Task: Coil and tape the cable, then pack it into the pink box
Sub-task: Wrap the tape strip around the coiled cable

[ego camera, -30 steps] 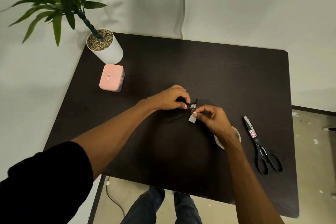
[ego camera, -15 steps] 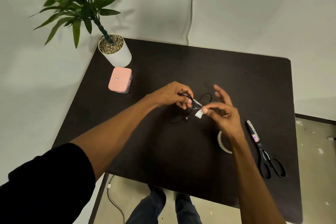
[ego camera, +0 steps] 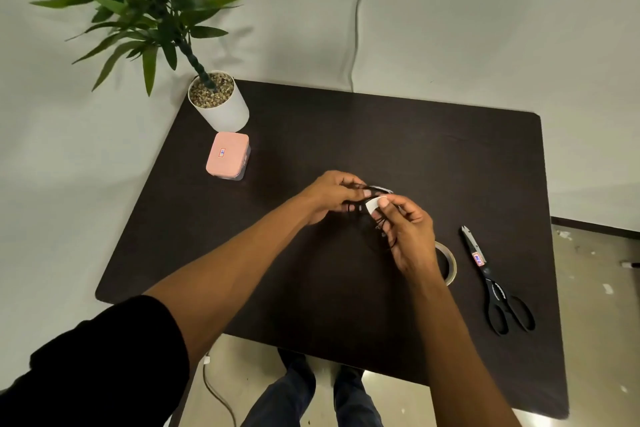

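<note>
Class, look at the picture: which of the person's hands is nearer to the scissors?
The right hand. It is beside the tape roll, just left of the scissors. The left hand is farther left, holding the cable near mid-table.

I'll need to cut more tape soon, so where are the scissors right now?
In the head view, the scissors lie on the table's right side, just right of the tape roll, blades pointing away from the person.

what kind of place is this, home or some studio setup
Probably a staged recording setup, not a lived-in room: a dark table against a plain white draped backdrop, with just a potted plant, scissors and a pink box.
</note>
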